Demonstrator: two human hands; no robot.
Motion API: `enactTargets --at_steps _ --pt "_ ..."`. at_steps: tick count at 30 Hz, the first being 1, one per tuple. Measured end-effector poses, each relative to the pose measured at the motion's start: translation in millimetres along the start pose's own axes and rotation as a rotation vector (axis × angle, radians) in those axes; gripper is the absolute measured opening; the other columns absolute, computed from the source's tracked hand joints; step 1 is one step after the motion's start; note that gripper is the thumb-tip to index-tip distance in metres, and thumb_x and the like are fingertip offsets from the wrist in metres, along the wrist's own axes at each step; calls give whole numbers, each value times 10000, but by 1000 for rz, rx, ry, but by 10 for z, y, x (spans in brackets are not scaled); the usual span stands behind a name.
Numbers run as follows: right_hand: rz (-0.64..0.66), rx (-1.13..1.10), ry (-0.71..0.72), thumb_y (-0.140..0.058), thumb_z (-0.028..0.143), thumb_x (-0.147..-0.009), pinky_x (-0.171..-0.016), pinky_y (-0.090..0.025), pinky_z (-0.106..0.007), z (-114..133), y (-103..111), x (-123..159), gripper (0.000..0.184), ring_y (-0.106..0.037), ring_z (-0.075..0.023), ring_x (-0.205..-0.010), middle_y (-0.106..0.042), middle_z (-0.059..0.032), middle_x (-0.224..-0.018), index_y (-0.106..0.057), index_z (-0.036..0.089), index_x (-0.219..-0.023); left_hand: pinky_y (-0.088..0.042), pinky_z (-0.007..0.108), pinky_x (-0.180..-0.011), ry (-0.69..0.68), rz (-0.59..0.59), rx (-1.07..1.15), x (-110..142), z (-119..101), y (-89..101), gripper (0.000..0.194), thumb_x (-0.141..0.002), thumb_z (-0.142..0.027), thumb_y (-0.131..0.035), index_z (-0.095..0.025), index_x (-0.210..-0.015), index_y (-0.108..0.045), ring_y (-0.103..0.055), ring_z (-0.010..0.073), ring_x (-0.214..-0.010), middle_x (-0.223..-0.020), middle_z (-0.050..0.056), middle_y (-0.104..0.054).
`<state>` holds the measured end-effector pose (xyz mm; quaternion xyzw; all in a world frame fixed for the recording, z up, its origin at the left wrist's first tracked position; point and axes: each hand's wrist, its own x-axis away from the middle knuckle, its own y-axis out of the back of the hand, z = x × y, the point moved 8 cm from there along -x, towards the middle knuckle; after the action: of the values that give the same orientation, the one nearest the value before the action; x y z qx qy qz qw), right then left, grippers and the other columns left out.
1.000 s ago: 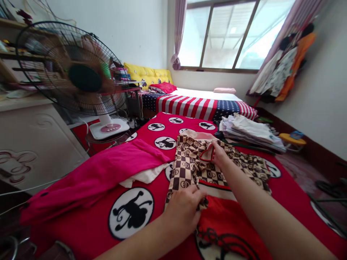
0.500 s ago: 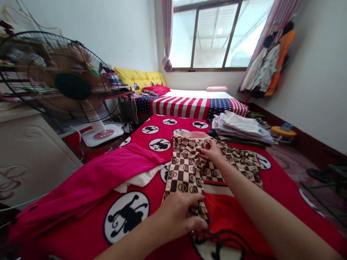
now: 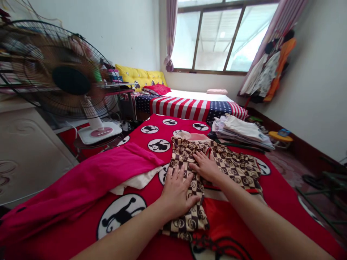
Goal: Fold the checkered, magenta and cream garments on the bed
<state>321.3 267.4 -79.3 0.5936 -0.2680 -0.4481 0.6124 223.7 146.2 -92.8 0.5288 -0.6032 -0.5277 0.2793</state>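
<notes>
Two bare hands, the left hand (image 3: pixel 177 191) and right hand (image 3: pixel 206 167), both open and flat, fingers spread, slightly apart, gripping nothing. Beneath them, one brown checkered garment (image 3: pixel 234 168), partly hidden, on a red monkey-print blanket (image 3: pixel 141 135). Left, one magenta garment (image 3: pixel 81 173); far right, one stack of folded clothes (image 3: pixel 241 131), its pieces hard to count.
</notes>
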Motion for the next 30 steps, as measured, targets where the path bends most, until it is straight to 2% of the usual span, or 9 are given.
enactTargets --at_steps 3,6,11,15,17,19,25,27,30 --pt "-100 -26 -9 -490 336 -899 -1010 -342 -421 40 248 -301 275 -588 -256 -1087 -684 -98 -1119 -707 206 -1005 -57 607 -1137 11 -7 16 23 -3 -3 745 -830 -697 -417 -237 -1416 -427 -144 379 -1435 -1568 164 -181" --pt "-175 -62 -26 -488 234 -881 -869 -429 -317 126 363 -730 268 -619 -217 -983 -667 -97 -1103 -684 188 -1058 -40 630 -1130 14 11 49 17 4 -14 759 -830 -699 -409 -250 -1442 -388 -98 387 -1439 -1579 151 -124" --pt "-193 -135 19 -600 271 -825 -730 -450 -262 305 189 -1398 249 -629 -179 -862 -653 -67 -1046 -700 214 -1045 -9 658 -1116 28 58 127 15 25 -36 787 -820 -695 -433 -263 -1469 -331 -30 394 -1439 -1579 150 -11" --pt "-163 -171 86 -714 297 -728 -726 -439 -250 371 57 -1700 109 -617 -167 -838 -664 -20 -954 -740 247 -822 16 676 -1102 31 108 204 8 24 -71 828 -817 -730 -379 -216 -1465 -345 12 410 -1430 -1563 190 5" --pt "-181 -186 64 -678 294 -756 -724 -436 -255 307 33 -1784 84 -613 -164 -828 -666 -22 -937 -733 233 -771 25 695 -1088 30 121 228 -6 27 -96 853 -809 -736 -384 -189 -1462 -352 26 432 -1419 -1556 213 -12" --pt "-217 -200 12 -617 313 -803 -714 -435 -267 196 -4 -1832 148 -609 -164 -818 -663 -34 -960 -731 219 -803 19 707 -1081 32 119 237 -25 35 -111 861 -808 -728 -395 -173 -1466 -342 34 447 -1411 -1553 225 -15" --pt "-234 -210 -78 -630 325 -790 -719 -439 -291 -13 -286 -1848 142 -609 -187 -836 -669 -41 -925 -721 218 -779 -34 715 -1083 17 119 223 -38 38 -115 839 -800 -721 -426 -214 -1464 -348 -10 463 -1412 -1572 186 -47" --pt "-220 -213 -74 -637 340 -791 -720 -446 -297 10 -272 -1836 146 -616 -197 -846 -676 -46 -934 -717 217 -789 -29 704 -1090 14 97 207 -15 38 -101 821 -805 -708 -436 -232 -1466 -340 -13 454 -1418 -1575 177 -29" --pt "-204 -227 -43 -615 413 -819 -762 -463 -316 107 -67 -1700 244 -628 -217 -908 -688 -61 -1016 -708 218 -931 -9 679 -1103 29 36 163 17 42 -70 792 -809 -687 -457 -269 -1469 -327 -26 428 -1432 -1583 152 -12"
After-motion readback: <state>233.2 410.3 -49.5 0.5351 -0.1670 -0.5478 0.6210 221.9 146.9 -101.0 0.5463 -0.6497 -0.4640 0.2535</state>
